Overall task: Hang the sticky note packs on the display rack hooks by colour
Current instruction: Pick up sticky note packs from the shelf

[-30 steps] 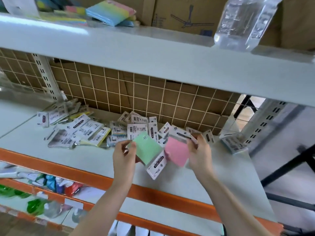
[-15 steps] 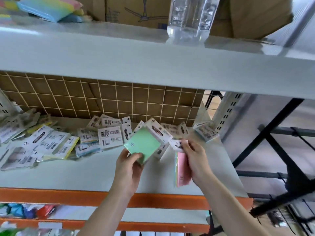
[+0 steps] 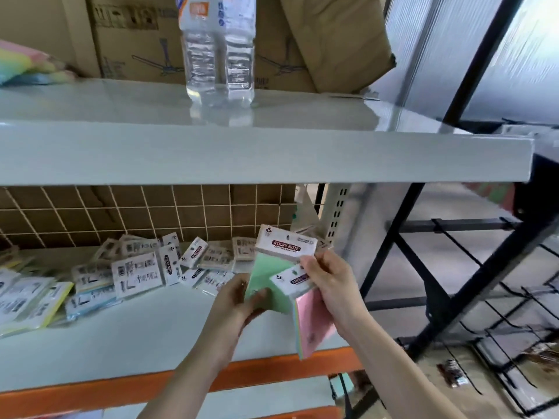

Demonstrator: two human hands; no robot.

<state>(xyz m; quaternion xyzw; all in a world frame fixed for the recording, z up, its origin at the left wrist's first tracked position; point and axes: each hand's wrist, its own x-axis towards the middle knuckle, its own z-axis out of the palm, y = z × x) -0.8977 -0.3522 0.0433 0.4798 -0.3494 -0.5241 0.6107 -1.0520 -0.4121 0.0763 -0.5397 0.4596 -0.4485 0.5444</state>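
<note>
Grey shelf (image 3: 169,322), wire grid behind, loose packs (image 3: 136,273) heaped at back. Left hand (image 3: 239,300) grips green pack (image 3: 269,282) by bottom corner, header card up. Right hand (image 3: 329,285) pinches pink pack (image 3: 314,322) at header, body hanging down. Black rack (image 3: 514,322) lower right, well apart; right hand nearer, so pink prob. goes first.

Both forearms reach forward, left grip (image 3: 239,300) and right grip (image 3: 329,282) each curled closed, close together.

Glossy plastic wrap covers the paper sticky note packs (image 3: 136,275); the shelf (image 3: 257,158) looks smooth painted metal (cardboard boxes (image 3: 136,37) matt behind).
</note>
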